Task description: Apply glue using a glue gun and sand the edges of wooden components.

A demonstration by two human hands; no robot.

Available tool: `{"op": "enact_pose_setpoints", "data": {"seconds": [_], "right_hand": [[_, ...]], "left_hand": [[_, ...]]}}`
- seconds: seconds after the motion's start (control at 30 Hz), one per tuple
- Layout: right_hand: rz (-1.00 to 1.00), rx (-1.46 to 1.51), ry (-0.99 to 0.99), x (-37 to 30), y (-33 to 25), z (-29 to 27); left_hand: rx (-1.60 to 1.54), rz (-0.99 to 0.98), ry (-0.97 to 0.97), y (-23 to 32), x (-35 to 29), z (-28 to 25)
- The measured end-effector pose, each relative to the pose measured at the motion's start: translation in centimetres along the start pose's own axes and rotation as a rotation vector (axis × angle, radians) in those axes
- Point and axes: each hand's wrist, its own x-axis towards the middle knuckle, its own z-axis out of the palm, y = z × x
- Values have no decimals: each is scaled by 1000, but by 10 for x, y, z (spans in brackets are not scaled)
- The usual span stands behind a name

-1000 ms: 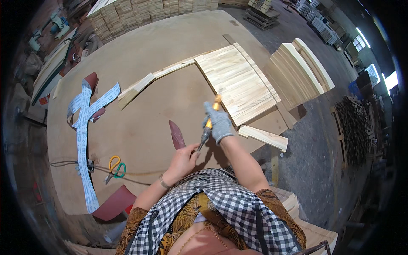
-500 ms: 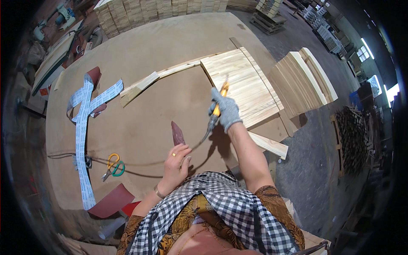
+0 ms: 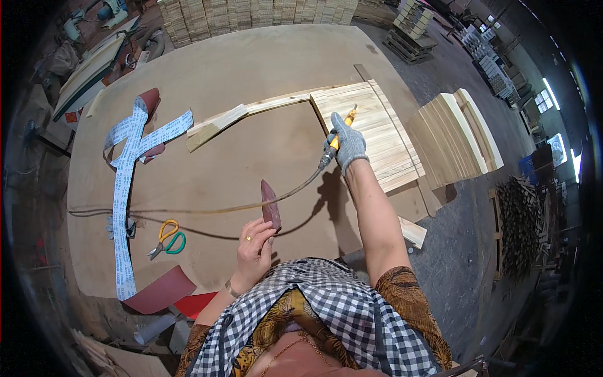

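My bare left hand, with a ring and a bracelet, has its fingers closed on the near end of a dark red, pointed piece of sandpaper near the table's front edge. Grey glove on, my right hand is wrapped round a yellow pen-shaped power tool. Its thin tip points away from me over a panel of pale wooden slats laid side by side. A cord runs from the tool's back end leftward across the table.
On the left lie long sandpaper strips with printed white-blue backing and scissors with yellow and green handles. A wooden rail joins the panel's far left corner. Stacked boards stand right; wood stacks line the far edge.
My right hand has moved slightly right and away with the yellow tool, and the cord has lifted into a fuller curve. The sandpaper in my left hand has tilted. The whole view has shifted a little.
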Motion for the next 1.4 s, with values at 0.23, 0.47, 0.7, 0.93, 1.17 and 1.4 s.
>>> {"op": "enact_pose_setpoints", "data": {"seconds": [0.23,0.47,0.7,0.93,1.17,1.4], "right_hand": [[63,-125,-234,-11,-1,23],[84,-246,-211,-38,12,13],[69,-72,127,-85,50,-52],[155,-161,95,-143,71,-50],[64,-23,227,-147,74,-57],[275,-56,113,-179,97,-49]], "left_hand": [[-36,12,39,1,-4,2],[-81,-33,-7,-7,-13,4],[-172,-319,-5,-13,-29,-2],[-186,-206,-97,-11,-23,6],[-190,-96,-106,-5,-20,2],[-160,-68,-251,-1,-22,3]]}}
